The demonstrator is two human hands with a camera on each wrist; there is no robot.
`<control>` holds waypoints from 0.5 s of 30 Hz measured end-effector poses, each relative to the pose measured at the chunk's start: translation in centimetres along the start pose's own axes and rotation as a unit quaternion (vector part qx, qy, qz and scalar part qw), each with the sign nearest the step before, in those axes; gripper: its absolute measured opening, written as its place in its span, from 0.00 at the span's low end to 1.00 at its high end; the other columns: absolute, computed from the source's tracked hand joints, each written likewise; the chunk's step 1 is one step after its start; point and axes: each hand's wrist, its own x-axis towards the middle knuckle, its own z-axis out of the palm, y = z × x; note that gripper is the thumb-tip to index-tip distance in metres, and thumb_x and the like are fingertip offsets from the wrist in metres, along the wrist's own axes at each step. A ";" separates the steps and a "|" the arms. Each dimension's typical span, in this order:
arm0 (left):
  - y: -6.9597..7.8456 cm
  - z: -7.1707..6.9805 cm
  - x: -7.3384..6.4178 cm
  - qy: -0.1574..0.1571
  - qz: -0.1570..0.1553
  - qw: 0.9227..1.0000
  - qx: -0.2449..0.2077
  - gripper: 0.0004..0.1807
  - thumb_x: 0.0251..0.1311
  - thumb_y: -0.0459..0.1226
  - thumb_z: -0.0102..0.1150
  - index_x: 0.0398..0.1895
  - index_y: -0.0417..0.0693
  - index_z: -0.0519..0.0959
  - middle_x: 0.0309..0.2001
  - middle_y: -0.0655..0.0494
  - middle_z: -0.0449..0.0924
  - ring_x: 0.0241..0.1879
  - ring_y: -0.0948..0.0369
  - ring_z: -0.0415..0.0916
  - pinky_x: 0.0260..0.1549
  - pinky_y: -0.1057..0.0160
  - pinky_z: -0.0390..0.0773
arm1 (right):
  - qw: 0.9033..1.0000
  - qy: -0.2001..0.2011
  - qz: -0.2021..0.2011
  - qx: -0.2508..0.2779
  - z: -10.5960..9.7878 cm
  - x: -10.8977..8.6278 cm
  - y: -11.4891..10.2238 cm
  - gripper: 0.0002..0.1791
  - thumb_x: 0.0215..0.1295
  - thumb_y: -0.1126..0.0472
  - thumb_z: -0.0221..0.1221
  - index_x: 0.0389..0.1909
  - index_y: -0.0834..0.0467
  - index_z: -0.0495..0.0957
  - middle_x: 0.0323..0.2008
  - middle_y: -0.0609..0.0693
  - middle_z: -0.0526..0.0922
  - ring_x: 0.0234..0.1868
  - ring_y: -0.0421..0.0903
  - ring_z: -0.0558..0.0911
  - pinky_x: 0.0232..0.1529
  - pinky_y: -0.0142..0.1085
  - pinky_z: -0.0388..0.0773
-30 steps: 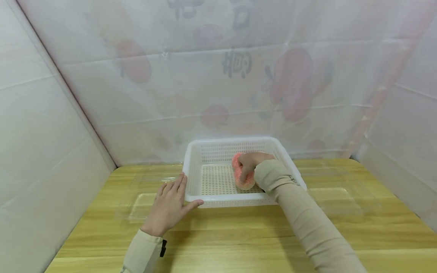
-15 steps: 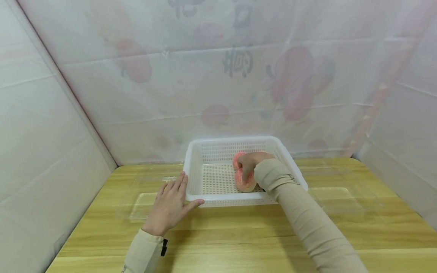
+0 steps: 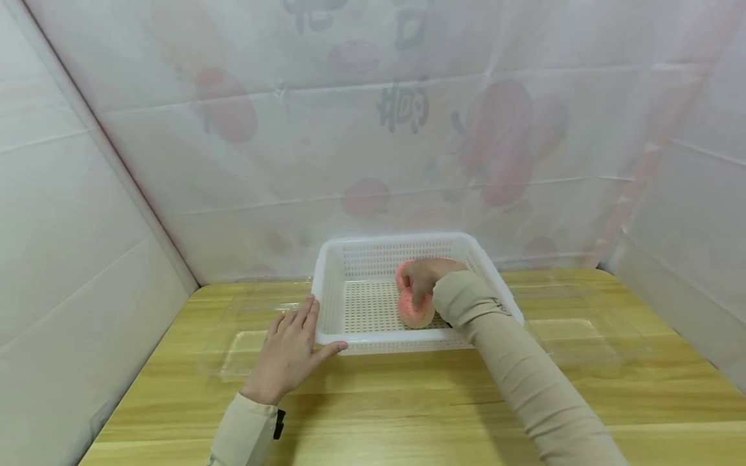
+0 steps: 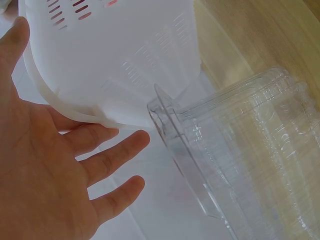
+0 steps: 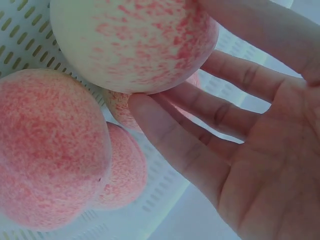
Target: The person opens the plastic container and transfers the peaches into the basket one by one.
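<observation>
A white perforated plastic basket (image 3: 373, 336) stands on the wooden table, holding several pink-and-cream peaches. My right hand (image 3: 428, 275) reaches into its right half. Thumb and fingers grip a peach (image 5: 135, 45), apparently the near peach (image 3: 415, 314) in the head view. Against its far side sits another peach (image 3: 401, 277). More lie close by, including a large pink peach (image 5: 50, 150) in the right wrist view; my hand and sleeve hide part of the group. On the basket's left rim rests my left hand (image 3: 285, 356), fingers extended and thumb at the front corner.
Clear plastic boxes flank the basket: one clear box (image 3: 241, 349) beside my left hand, another clear box (image 3: 574, 340) beyond my right forearm. The left box (image 4: 240, 145) has its edge close to the basket wall. A printed white curtain (image 3: 361, 149) hangs behind the table.
The near peach has shifted slightly toward the basket's front under my right hand. My left hand stays on the rim, and the basket has not visibly moved.
</observation>
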 end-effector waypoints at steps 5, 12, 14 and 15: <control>0.0 -0.1 0.0 -0.001 0.000 1.000 -0.001 0.50 0.66 0.62 0.57 0.73 0.27 0.61 0.73 0.34 0.62 0.67 0.39 0.67 0.65 0.36 0.62 | 0.999 0.014 0.030 0.031 0.2 -0.7 -0.2 0.17 0.49 0.76 0.63 0.37 0.54 0.74 0.33 0.51 0.69 0.26 0.46 0.60 0.21 0.38 0.59; 0.0 0.0 0.0 -0.003 0.001 1.000 0.003 0.51 0.66 0.62 0.57 0.74 0.27 0.61 0.73 0.34 0.62 0.67 0.39 0.67 0.65 0.36 0.63 | 0.998 0.020 0.060 0.022 0.6 -1.6 -0.4 0.25 0.48 0.71 0.72 0.46 0.50 0.76 0.48 0.56 0.72 0.39 0.53 0.72 0.26 0.38 0.73; 0.1 0.0 0.0 0.001 0.003 1.000 0.003 0.50 0.66 0.62 0.57 0.74 0.27 0.61 0.73 0.34 0.63 0.67 0.38 0.67 0.65 0.36 0.64 | 0.998 0.018 0.052 0.021 0.6 -1.6 -0.2 0.27 0.50 0.70 0.72 0.50 0.49 0.77 0.51 0.55 0.73 0.42 0.53 0.73 0.28 0.38 0.76; 0.1 0.0 0.0 0.003 0.005 1.000 0.003 0.50 0.66 0.62 0.57 0.73 0.27 0.61 0.72 0.34 0.63 0.66 0.38 0.68 0.64 0.35 0.64 | 0.998 0.019 0.050 0.022 0.6 -1.6 -0.2 0.28 0.51 0.70 0.72 0.52 0.48 0.77 0.52 0.55 0.73 0.43 0.53 0.73 0.30 0.39 0.76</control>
